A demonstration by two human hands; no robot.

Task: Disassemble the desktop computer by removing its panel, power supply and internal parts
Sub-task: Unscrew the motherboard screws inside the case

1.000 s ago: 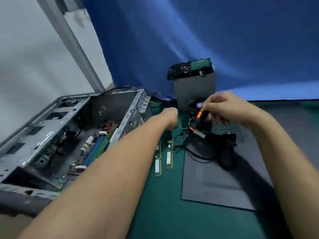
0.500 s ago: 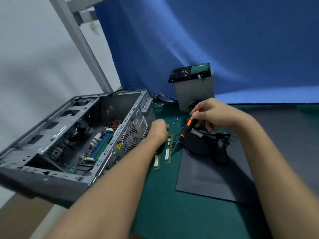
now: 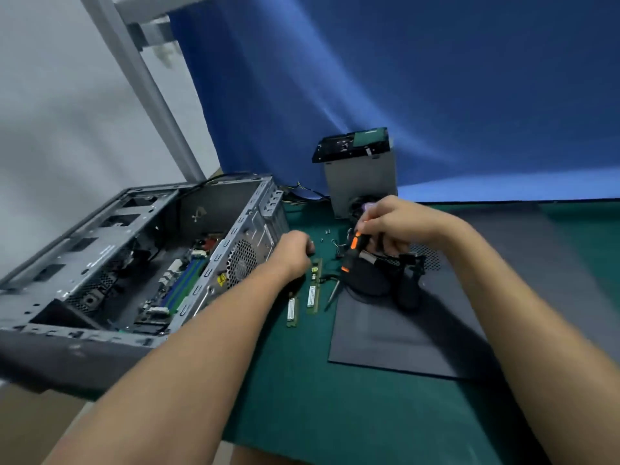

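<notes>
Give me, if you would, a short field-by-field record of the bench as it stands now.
case: computer case open, motherboard inside
left hand: left hand, fingers curled, at the case's rear corner; whether it grips anything cannot be told
right hand: right hand grips the screwdriver, tip down
on the mat: memory sticks, side panel, black cooler on the panel
at the back: power supply, drive on top

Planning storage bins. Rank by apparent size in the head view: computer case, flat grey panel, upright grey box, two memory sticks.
1. computer case, clearly largest.
2. flat grey panel, partly covered.
3. upright grey box; it stands farther back, so it may look smaller than it is.
4. nearer memory stick and farther memory stick: alike, unranked.
</notes>
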